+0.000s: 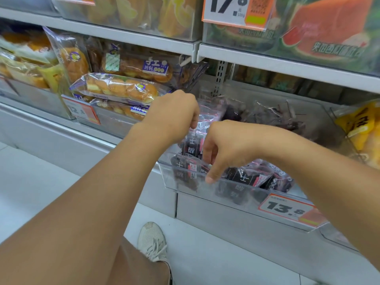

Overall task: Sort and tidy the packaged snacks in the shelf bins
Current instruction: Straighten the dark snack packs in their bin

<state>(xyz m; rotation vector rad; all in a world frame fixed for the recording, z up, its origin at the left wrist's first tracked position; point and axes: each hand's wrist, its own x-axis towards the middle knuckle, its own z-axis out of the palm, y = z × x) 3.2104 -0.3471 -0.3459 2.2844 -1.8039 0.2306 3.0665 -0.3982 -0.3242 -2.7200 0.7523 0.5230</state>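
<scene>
A clear plastic bin (230,191) on the lower shelf holds several dark snack packets (248,177) with white characters and red-edged wrappers. My left hand (174,112) hangs over the bin's back left, fingers curled down and pinching the top edge of an upright dark packet (193,147). My right hand (224,149) reaches into the bin's front left. Its fingers curl around the same upright packets and the thumb points down at the front wall.
Left of this bin stands another with bread packs (119,89) and a price tag (84,112). A 13.8 price tag (287,208) hangs on the front. Yellow packets (362,128) sit at the right. A shelf edge (287,66) runs overhead. My shoe (153,241) rests on the floor.
</scene>
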